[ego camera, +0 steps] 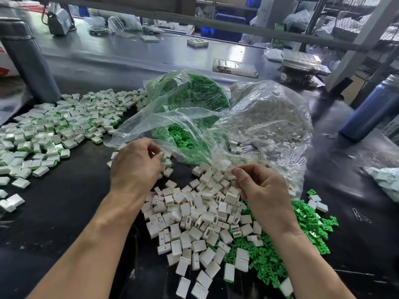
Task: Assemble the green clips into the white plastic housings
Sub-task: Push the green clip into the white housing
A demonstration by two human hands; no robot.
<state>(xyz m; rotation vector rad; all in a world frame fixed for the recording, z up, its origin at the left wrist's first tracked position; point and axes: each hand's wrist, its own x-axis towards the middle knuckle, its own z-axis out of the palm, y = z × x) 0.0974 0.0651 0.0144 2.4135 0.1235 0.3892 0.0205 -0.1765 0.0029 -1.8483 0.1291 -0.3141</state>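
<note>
Black table carries two clear bags far centre; white housings heaped near centre, green clips right of them; left hand fingers curled, contents hidden; right hand pinches bag plastic

Dark worktable, loose white housings, green clips, two plastic bags

Both hands hover over a heap of white housings on a black table. The left hand curls its fingers around a small white piece; the right hand pinches clear bag plastic. Green clips lie at right, assembled pieces at left.
</note>
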